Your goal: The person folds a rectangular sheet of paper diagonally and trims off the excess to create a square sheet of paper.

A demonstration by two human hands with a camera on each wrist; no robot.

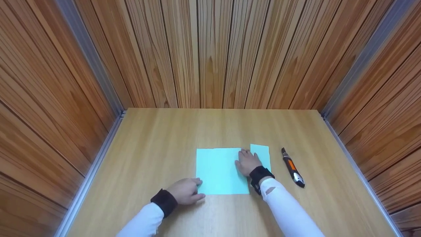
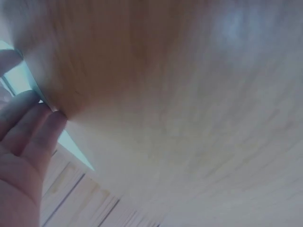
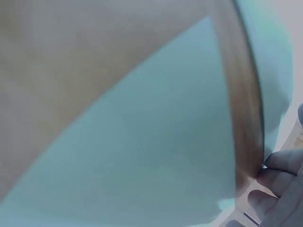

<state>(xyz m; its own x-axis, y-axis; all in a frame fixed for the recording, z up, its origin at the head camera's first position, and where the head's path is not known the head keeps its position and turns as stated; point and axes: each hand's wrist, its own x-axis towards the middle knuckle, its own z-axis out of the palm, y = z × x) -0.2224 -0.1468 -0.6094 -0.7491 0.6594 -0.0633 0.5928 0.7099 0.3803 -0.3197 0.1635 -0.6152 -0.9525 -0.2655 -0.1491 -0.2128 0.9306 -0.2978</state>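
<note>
A light turquoise paper sheet [image 1: 221,172] lies flat on the wooden table. At its lower left edge is my left hand [image 1: 185,191], with thumb and index finger extended onto the paper; the left wrist view shows the other fingertips [image 2: 59,118] along the paper's edge. My right hand [image 1: 247,162] rests on the sheet's right edge, fingers pointing away from me. Right of that hand lies a narrower strip of the same paper [image 1: 262,154], partly hidden by the wrist. In the right wrist view, bare table shows between the strip [image 3: 156,132] and the sheet [image 3: 270,56].
A utility knife [image 1: 292,168] with a black and orange handle lies right of the strip. Wood-panelled walls [image 1: 210,56] stand behind the table [image 1: 158,138] and at both sides. Metal rails [image 1: 90,172] run along the table's side edges.
</note>
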